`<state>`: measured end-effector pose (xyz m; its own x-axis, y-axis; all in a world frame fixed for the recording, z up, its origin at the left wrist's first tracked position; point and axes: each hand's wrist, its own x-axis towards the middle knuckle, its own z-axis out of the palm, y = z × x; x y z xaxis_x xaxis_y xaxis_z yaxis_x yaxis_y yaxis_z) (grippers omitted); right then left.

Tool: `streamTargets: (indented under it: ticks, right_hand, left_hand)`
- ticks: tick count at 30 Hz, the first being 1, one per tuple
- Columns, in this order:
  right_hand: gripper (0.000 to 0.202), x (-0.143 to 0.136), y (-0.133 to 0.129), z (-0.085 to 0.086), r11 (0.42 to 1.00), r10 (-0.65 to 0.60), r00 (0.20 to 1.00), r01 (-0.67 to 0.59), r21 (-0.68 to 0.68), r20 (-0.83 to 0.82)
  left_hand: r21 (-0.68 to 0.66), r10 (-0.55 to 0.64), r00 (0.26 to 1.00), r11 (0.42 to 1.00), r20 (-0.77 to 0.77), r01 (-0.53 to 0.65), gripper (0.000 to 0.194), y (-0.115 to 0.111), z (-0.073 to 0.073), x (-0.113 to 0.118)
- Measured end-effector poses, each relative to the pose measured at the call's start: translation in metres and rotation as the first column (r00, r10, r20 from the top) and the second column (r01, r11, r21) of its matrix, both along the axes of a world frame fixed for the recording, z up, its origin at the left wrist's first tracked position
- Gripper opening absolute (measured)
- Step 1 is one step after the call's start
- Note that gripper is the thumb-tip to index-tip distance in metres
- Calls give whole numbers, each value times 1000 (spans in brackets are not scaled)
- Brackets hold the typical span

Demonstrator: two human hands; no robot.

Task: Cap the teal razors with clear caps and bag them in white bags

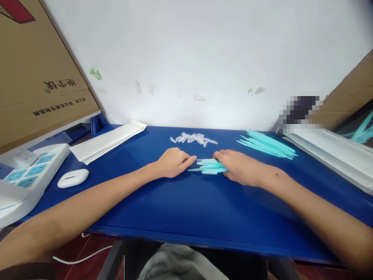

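Note:
A loose bundle of thin teal plastic sticks (212, 167) with paler ends lies low over the blue table. My right hand (240, 165) is closed around its right end. Just left of the pale ends is my left hand (174, 162), its fingers curled and its thumb pointing at the bundle. Whatever those curled fingers may hold is hidden. Behind my hands lies a small heap of translucent whitish caps or sleeves (194, 138). Farther right is a fanned pile of longer teal sticks (266, 144), apart from my right hand.
At the left are a flat white packet (109, 140), a white earbud case (73, 178) and a power strip (43, 171). A cardboard box (43, 77) leans behind them. White trays (335, 151) stand at the right edge. The white wall (186, 58) closes off the table's back.

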<state>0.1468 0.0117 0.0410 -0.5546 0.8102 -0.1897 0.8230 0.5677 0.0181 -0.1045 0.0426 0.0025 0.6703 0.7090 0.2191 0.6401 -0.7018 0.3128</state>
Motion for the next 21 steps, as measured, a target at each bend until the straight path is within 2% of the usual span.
streamTargets:
  ticks: [3,5,7,9,10,11,12,13,15,16,18,21]
  right_hand:
    - [38,-14,2,-4,997,46,995,-51,50,92]
    - [32,-19,5,-7,989,93,995,-98,109,44]
    - [26,-23,8,-7,983,106,990,-91,157,-89]
    - [21,-30,10,-4,989,102,939,-60,137,-328]
    - [16,-35,10,-1,993,103,871,-60,104,-480]
    - [10,-41,9,1,995,96,768,-72,64,-633]
    - [7,-49,8,2,995,78,637,-95,23,-767]
    - [15,-56,6,2,993,43,499,-117,-18,-866]
    - [28,-71,1,-2,977,-50,273,-188,-104,-961]
    - [31,-77,-2,-6,964,-94,198,-227,-139,-976]
    - [34,-84,-7,-16,943,-168,122,-268,-195,-978]
    - [41,-84,-11,-34,933,-236,121,-250,-260,-964]
  left_hand:
    - [-3,39,981,999,190,-39,53,-2,0,-4]
    - [-11,66,921,998,385,-66,47,-2,-2,-8]
    - [-6,36,819,999,573,-40,38,1,0,-13]
    - [31,-47,708,999,704,36,36,2,8,-17]
    - [61,-96,658,995,747,76,39,2,17,-18]
    - [93,-142,616,989,775,111,42,0,27,-18]
    - [122,-179,583,983,792,136,46,-3,39,-17]
    - [145,-207,570,978,795,152,48,-8,53,-14]
    - [142,-232,597,971,768,194,48,-20,77,-4]
    - [129,-236,617,968,751,213,48,-26,87,2]
    - [65,-214,651,967,729,246,50,-37,97,17]
    - [-61,-161,656,951,738,302,52,-47,94,40]
